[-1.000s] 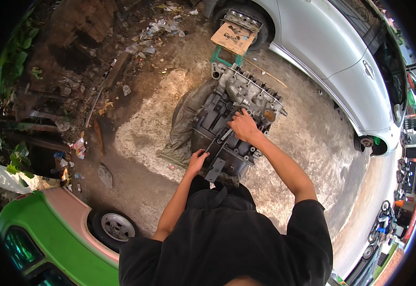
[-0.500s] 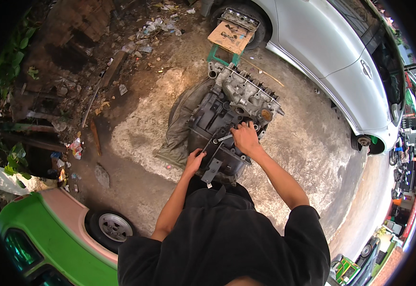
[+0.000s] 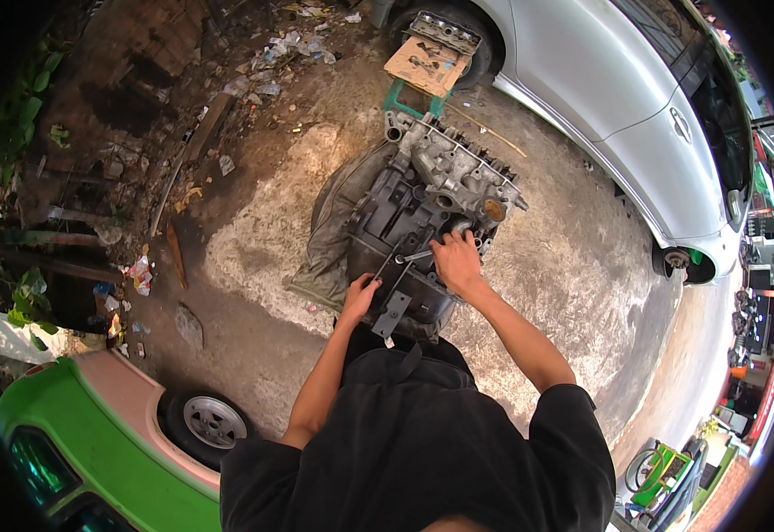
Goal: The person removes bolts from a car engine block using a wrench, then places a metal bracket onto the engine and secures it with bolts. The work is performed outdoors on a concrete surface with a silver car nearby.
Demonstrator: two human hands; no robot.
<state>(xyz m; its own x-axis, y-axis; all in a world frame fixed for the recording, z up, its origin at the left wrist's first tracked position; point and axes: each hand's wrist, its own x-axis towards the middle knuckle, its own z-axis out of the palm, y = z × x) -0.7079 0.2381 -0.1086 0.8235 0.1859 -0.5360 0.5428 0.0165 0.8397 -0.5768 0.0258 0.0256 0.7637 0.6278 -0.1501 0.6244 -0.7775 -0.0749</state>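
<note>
A dark, greasy engine block (image 3: 378, 217) stands in front of me, with a grey metal cylinder head (image 3: 462, 173) along its far right side. My right hand (image 3: 458, 264) is closed over the block's right part, gripping a metal wrench (image 3: 418, 256). The wrench's free end points left, onto a bolt near the middle of the block. At the near left edge my left hand (image 3: 357, 300) has its fingers curled together; a thin dark line runs up from them, but what they hold is unclear. A flat metal bracket (image 3: 393, 313) juts toward me between my hands.
A dull green cloth (image 3: 320, 257) lies under the engine's left side. Beyond it, a green stool (image 3: 412, 99) carries a board (image 3: 418, 66) with another metal engine part. A silver car (image 3: 595, 71) stands right; a green car (image 3: 94, 434) with a wheel (image 3: 214, 421) is near left. Litter (image 3: 294, 49) covers the far ground.
The view has shifted very slightly. Both hands keep nearly the same places, and the wrench stays at the same bolt.
</note>
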